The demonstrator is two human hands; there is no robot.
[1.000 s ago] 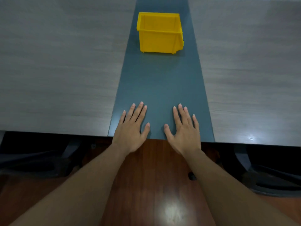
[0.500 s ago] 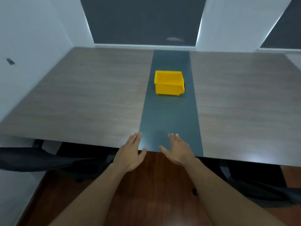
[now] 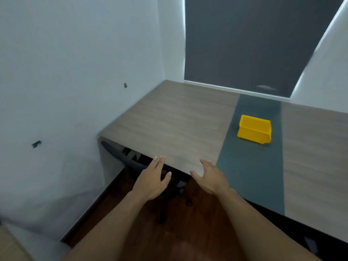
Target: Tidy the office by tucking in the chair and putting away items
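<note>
The chair (image 3: 130, 162) is found below and ahead of the left hand (image 3: 151, 182), largely under the front edge of the bench (image 3: 169, 125), with only its dark backrest and part of its wheeled base showing at the bench's left end, close to the wall (image 3: 66, 72). The backrest's long axis is seen to run along the bench edge, from upper left to lower right in the head view, so a push into the recess would be made across it. The left hand is judged the nearer of the two: it hovers over the edge just above the backrest, while the right hand (image 3: 211, 178) is held further right, over the wood-grain top beside the dark green strip (image 3: 250, 166). Both hands are spread, fingers loose, and nothing is held in either grip (whether the chair is touched cannot be told). How far the chair is already tucked is hard to judge, since most of it is hidden. A yellow bin (image 3: 254, 129) is set on the green strip, well apart from both hands and further back on the right. No loose items are seen elsewhere on the bench top. A reddish wooden floor (image 3: 197, 232) lies below, and a dark panel (image 3: 254, 44) is fixed behind the bench.
</note>
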